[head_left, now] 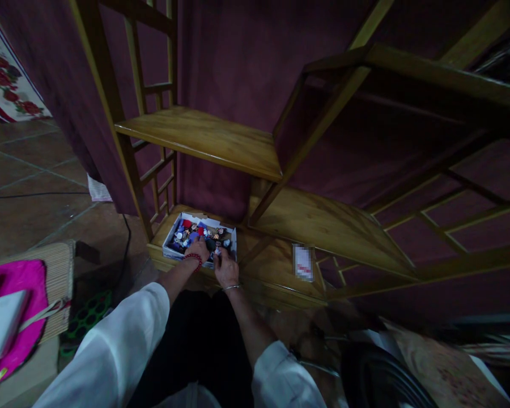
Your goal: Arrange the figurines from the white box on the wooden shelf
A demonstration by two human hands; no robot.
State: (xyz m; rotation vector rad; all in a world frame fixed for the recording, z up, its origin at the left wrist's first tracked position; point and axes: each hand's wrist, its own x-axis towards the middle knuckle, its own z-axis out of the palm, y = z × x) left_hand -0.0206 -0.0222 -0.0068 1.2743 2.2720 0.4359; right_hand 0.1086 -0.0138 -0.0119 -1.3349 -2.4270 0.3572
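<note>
A shallow white cardboard box [166,253] sits on the bottom shelf, full of small colourful figurines [193,231] in blue, red, white and black. My left hand [198,249], with a red bead bracelet at the wrist, reaches over the box's near edge into the figurines. Its fingertips are hidden among them, so their grip does not show. Beside it, my right hand [226,271], wearing a silver bangle, is at the near right edge of the box. Thumb and fingers are pinched on a small pale figurine [217,251].
The box's wooden shelf [255,249] also bears a pale blurred packet [303,262] to the right. A higher wooden shelf [204,139] overhangs the box. At left stands a bamboo-topped stool [59,277] with a pink cloth [34,283] and a white device [2,323].
</note>
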